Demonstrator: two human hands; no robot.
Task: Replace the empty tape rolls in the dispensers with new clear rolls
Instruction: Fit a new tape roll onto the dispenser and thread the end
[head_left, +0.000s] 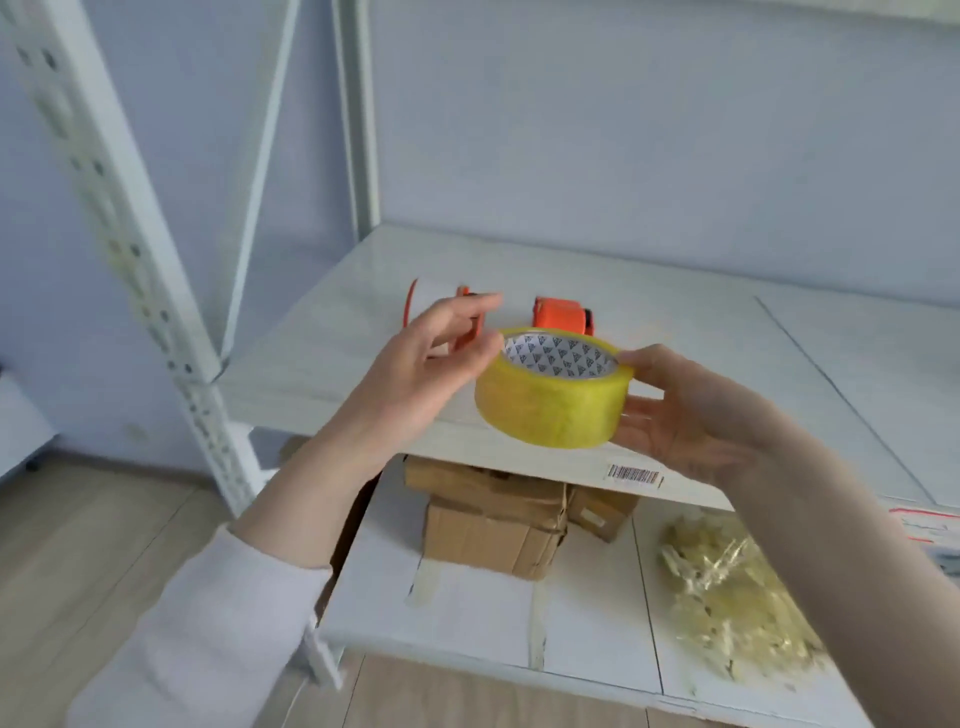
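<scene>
Pinching a yellow-tinted clear tape roll (550, 405) at its 3 o'clock side with the right hand (691, 410), thumb on the top rim and fingers curled underneath, above the front edge of the white shelf (322, 358); left hand (415, 379) relaxed and straight-fingered at the roll's 9 o'clock, fingertips at the rim, contact hard to tell. On the shelf behind the roll, at 12 o'clock, an orange tape dispenser (563, 314), and at 10 o'clock a second orange dispenser (465, 335), half hidden by the left fingers. On the lower shelf (467, 613), cardboard boxes (493, 530) at 6 o'clock and a bag of pale yellowish pieces (737, 597) at 4 o'clock.
</scene>
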